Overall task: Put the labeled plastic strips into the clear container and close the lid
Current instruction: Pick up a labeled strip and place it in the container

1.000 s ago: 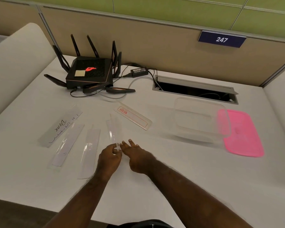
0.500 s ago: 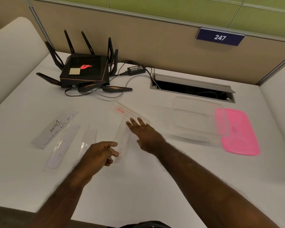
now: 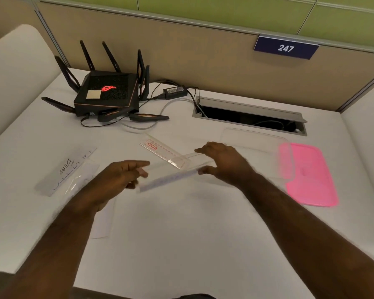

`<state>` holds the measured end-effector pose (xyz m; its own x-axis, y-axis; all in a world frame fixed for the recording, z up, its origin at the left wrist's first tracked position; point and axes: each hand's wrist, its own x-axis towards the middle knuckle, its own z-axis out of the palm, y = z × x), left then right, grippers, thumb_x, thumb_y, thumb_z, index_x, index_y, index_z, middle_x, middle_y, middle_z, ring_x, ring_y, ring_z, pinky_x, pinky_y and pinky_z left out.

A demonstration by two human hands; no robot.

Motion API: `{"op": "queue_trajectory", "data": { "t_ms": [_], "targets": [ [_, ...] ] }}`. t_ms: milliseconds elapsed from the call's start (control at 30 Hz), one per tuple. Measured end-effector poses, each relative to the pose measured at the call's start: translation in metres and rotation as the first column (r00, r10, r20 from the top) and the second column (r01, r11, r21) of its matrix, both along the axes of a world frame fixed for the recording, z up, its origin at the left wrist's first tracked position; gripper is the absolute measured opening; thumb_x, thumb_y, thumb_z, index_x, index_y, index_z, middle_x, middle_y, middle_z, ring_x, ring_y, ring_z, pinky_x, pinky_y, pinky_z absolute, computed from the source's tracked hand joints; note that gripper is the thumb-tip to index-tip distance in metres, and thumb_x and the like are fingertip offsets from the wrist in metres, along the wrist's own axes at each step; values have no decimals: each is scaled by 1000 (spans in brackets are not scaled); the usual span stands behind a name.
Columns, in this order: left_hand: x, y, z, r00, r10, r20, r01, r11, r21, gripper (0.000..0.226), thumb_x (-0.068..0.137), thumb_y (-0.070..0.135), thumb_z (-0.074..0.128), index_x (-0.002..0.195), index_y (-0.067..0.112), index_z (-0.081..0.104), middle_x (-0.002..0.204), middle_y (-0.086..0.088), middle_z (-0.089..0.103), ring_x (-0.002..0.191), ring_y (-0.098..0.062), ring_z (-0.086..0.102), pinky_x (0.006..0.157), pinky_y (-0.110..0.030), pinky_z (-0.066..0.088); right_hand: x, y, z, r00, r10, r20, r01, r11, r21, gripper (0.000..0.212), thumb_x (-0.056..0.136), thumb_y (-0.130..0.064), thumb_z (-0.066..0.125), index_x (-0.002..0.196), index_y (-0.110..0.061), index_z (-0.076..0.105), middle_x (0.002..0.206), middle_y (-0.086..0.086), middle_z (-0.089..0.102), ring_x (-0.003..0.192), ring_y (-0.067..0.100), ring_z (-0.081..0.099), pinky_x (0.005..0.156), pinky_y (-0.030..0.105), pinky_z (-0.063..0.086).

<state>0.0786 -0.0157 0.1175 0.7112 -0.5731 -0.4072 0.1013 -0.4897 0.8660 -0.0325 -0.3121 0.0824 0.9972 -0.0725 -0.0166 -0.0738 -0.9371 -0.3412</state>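
Observation:
A clear plastic strip [image 3: 171,176] hangs above the desk, held at both ends: my left hand [image 3: 121,175] pinches its left end and my right hand [image 3: 225,162] grips its right end. Behind it a strip with a red label [image 3: 160,151] lies flat. At the left lie a handwritten strip [image 3: 67,169] and another clear strip [image 3: 82,180], partly under my left arm; one more strip [image 3: 103,221] shows below that forearm. The clear container [image 3: 255,147] stands open to the right, its pink lid [image 3: 309,175] lying beside it.
A black router [image 3: 107,93] with antennas and its cables sit at the back left, with a power adapter [image 3: 174,90] nearby. An open cable slot [image 3: 248,117] runs behind the container. A partition wall with a "247" sign [image 3: 285,47] closes the back.
My left hand lifted a clear strip off the desk and swung it rightward. My right hand came back from the red-labelled strip and took hold of the strip's right end.

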Motion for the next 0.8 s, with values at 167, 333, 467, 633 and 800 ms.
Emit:
{"op": "queue_trajectory", "data": {
  "t_ms": [167,333,467,633,800],
  "targets": [
    [4,-43,-1,977,-139,163,132,990,51,55,79,43,71,130,37,51,113,23,58,95,7,57,65,-7,47,-24,-46,21,991,-134,-26,135,991,11,61,82,-61,60,136,-37,49,136,-9,55,123,15,48,100,36,36],
    [6,-105,-8,917,-221,333,212,975,64,49,86,37,67,132,30,54,121,9,61,101,-7,59,75,-13,49,-49,-92,38,969,-240,-52,241,971,-2,55,81,-62,60,131,-39,56,135,-8,59,125,17,49,103,39,39],
    [11,-153,-17,856,-327,401,308,945,113,45,89,39,63,132,27,56,126,2,63,105,-11,57,77,-17,44,-70,-123,40,938,-343,-49,345,938,26,50,80,-61,63,125,-40,60,134,-9,60,125,17,50,102,38,40],
    [8,-202,-32,812,-358,461,322,933,159,43,87,37,67,127,24,60,130,-1,54,114,-17,52,94,-32,48,-90,-154,28,910,-403,-97,408,912,32,49,81,-54,66,126,-34,62,131,-2,59,124,20,47,100,40,39],
    [1,-235,-42,679,-425,599,303,905,298,42,85,47,63,124,33,63,122,1,55,115,-21,48,98,-46,41,-102,-173,15,882,-452,-132,443,892,-95,45,85,-52,63,126,-34,62,131,-2,60,120,25,46,94,41,38]
  ]
}}
